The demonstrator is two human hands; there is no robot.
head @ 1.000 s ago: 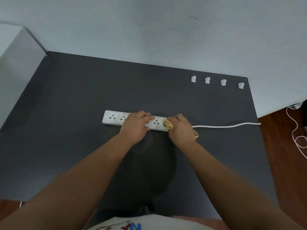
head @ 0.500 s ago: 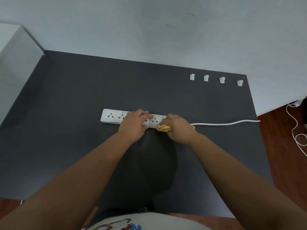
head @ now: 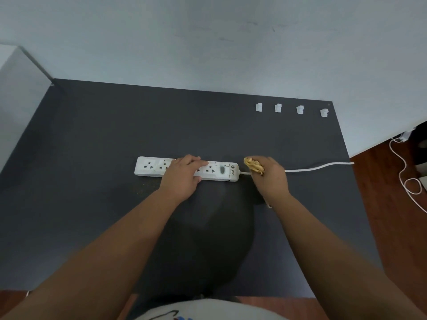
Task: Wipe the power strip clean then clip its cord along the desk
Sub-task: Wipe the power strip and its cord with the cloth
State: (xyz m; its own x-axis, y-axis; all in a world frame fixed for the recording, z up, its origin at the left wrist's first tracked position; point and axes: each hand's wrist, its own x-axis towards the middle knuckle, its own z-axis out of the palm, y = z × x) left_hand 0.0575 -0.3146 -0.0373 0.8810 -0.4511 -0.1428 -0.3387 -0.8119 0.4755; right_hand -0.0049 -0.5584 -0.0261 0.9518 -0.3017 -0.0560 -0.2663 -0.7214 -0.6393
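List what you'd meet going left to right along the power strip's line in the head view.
Power strip → left hand → strip's switch → yellow cloth → right hand → white cord.

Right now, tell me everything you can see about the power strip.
The power strip is a long white plastic bar lying flat on the dark desk, with a grey switch and dark logo at its right end. The left hand presses on its middle. Its white cord runs right.
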